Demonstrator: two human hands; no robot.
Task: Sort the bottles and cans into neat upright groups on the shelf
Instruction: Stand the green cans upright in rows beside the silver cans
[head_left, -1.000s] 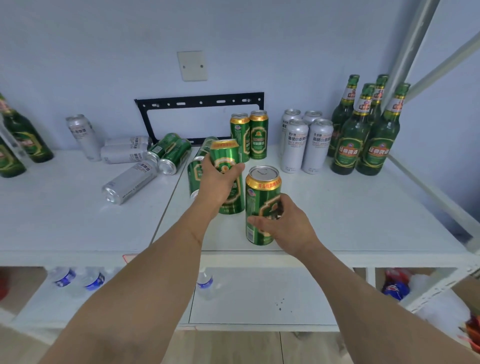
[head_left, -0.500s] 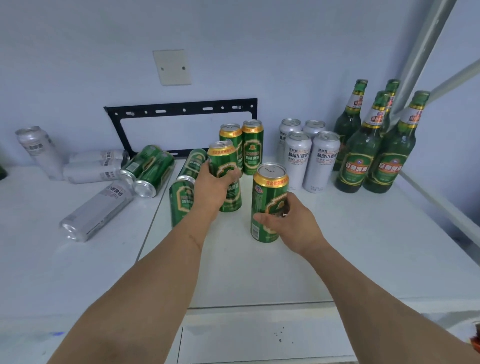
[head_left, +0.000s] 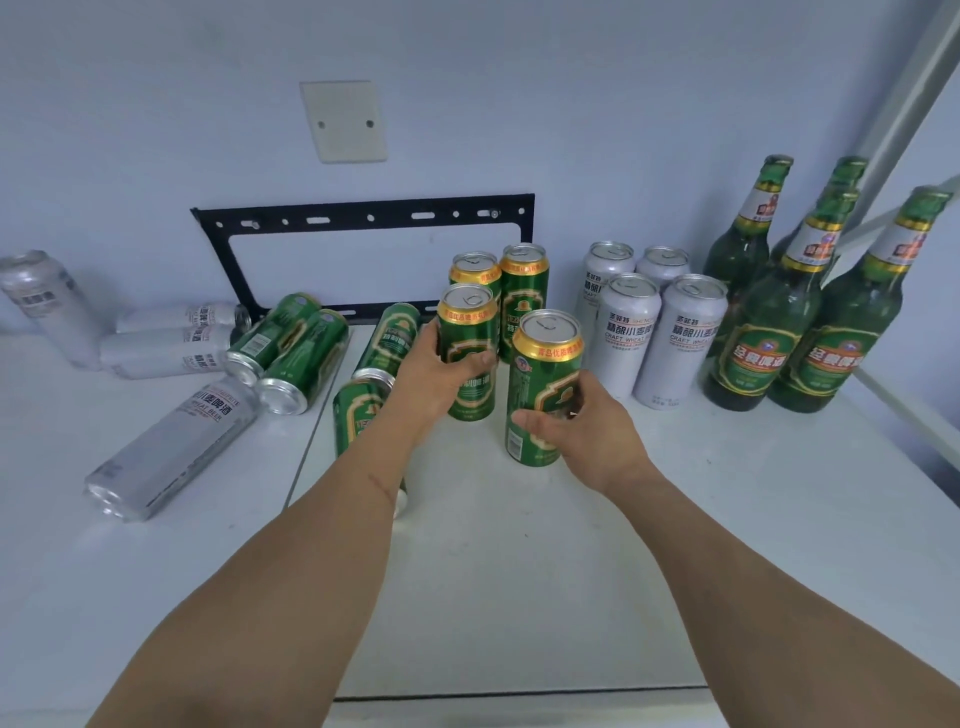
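My left hand (head_left: 434, 374) grips an upright green can (head_left: 467, 332) just in front of two standing green cans (head_left: 523, 299) near the wall. My right hand (head_left: 587, 436) holds another upright green can (head_left: 545, 374) a little nearer and to the right. Several silver cans (head_left: 654, 332) stand upright to the right, then several green bottles (head_left: 769, 332) in the corner. Green cans (head_left: 298, 348) lie on their sides to the left, with one more (head_left: 358, 415) partly hidden behind my left forearm. Silver cans (head_left: 171, 441) lie farther left.
A black metal bracket (head_left: 363, 218) is fixed to the wall behind the cans, under a white cover plate (head_left: 344, 122). One silver can (head_left: 47, 306) stands at the far left. A slanted shelf post (head_left: 904, 104) rises at the right. The white shelf (head_left: 519, 597) reaches toward me.
Both hands have carried their green cans farther back toward the standing green pair. The view has moved closer and tilted down, so the shelf's front edge has dropped out of sight.
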